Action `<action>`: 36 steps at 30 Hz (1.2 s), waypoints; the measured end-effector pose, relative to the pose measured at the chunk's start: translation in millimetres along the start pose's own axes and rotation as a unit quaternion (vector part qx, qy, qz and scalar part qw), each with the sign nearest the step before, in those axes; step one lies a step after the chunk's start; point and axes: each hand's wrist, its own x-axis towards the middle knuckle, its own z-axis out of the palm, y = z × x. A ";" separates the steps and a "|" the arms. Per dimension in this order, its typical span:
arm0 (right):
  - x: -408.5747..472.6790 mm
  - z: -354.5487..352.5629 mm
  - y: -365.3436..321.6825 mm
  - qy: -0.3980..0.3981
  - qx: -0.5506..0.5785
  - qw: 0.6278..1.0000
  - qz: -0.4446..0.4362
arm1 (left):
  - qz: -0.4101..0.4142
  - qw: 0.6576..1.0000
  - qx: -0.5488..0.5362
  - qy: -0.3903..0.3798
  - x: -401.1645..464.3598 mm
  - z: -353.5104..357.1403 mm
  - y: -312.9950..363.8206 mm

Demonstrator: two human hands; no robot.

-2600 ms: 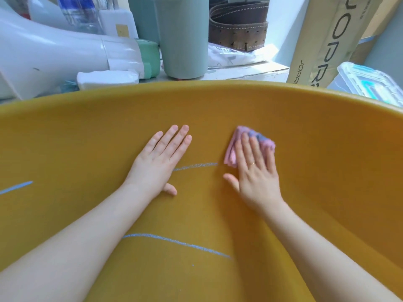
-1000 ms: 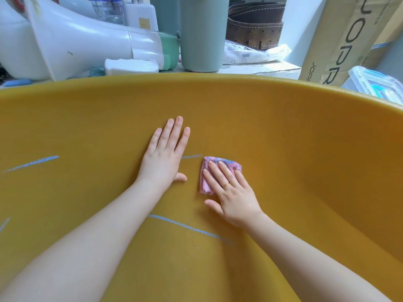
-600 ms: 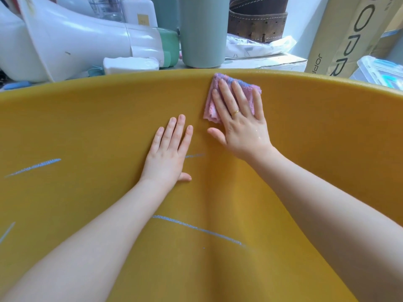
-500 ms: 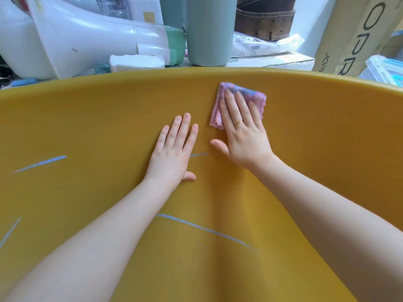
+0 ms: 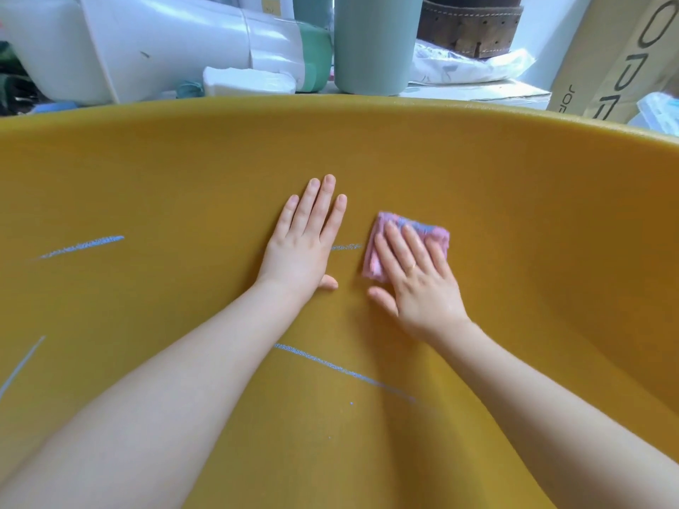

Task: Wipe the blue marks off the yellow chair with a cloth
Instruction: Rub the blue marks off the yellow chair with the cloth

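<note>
Long blue chalk-like mark nearest. Left hand flat on curved yellow plastic chair, fingers straight, holding nothing. Right hand presses folded pink cloth (blue-stained) flat-fingered, just right of a short blue mark. Sage-green tumbler behind rim.

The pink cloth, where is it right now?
In the head view, the folded pink cloth lies right of centre on the yellow chair, pressed flat under the right hand, just right of a short blue mark.
</note>
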 end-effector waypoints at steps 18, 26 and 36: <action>-33.6 15.1 -30.1 -0.092 0.022 0.996 -0.003 | -0.010 0.998 0.004 0.056 -5.0 17.8 -12.0; -26.2 5.1 -22.0 -0.060 0.011 0.998 -0.031 | -0.017 0.997 0.007 0.070 -6.3 19.3 -7.1; 90.6 -33.8 3.9 0.095 -0.005 0.993 0.071 | -0.017 0.996 0.007 0.084 -2.4 29.4 -9.4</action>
